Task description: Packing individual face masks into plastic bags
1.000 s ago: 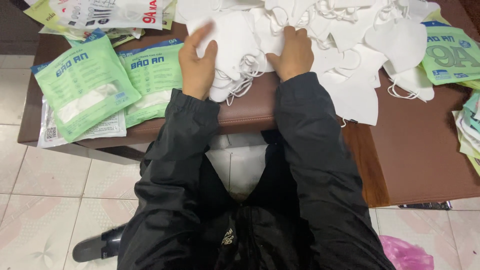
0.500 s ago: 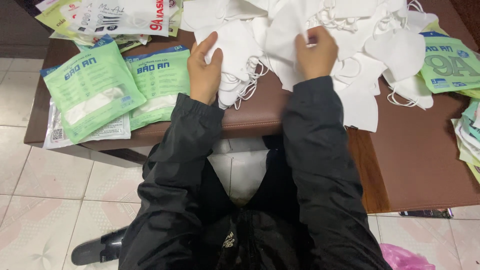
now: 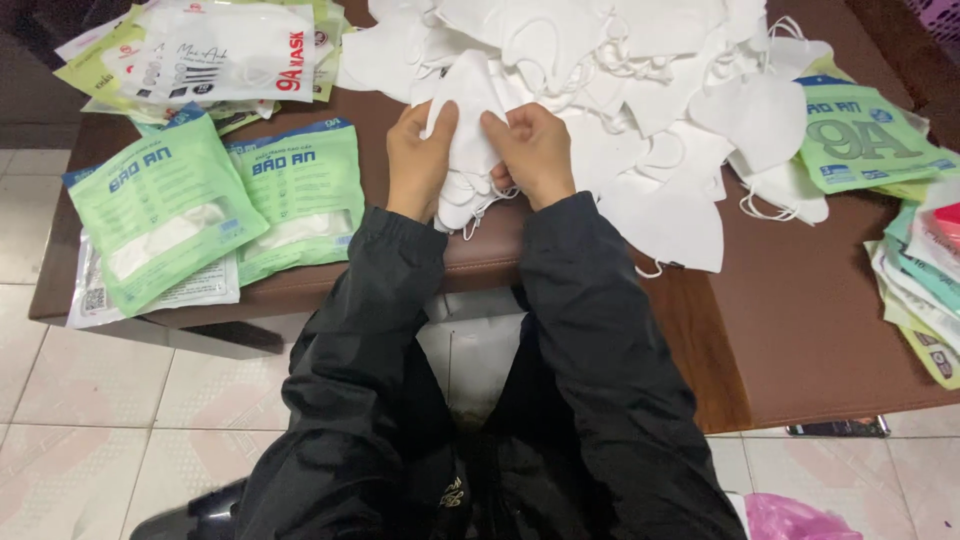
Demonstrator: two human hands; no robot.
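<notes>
While both hands [image 3: 478, 155] grip stacked masks [image 3: 465, 150] (table edge [image 3: 480, 268] close), brown tabletop [image 3: 800, 300] lies bare rightward.

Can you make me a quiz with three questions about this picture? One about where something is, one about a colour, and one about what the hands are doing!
1. Where do the two green packets lie?
A. On the floor
B. On the table beside the left hand
C. On the person's lap

2. What colour are the loose masks in the pile?
A. White
B. Blue
C. Black

3. What are the hands doing?
A. Resting flat
B. Both holding a small stack of masks
C. Holding a phone

Answers: 1 B, they lie on the brown table. 2 A, all are white. 3 B, left hand and right hand grip it together.
</notes>
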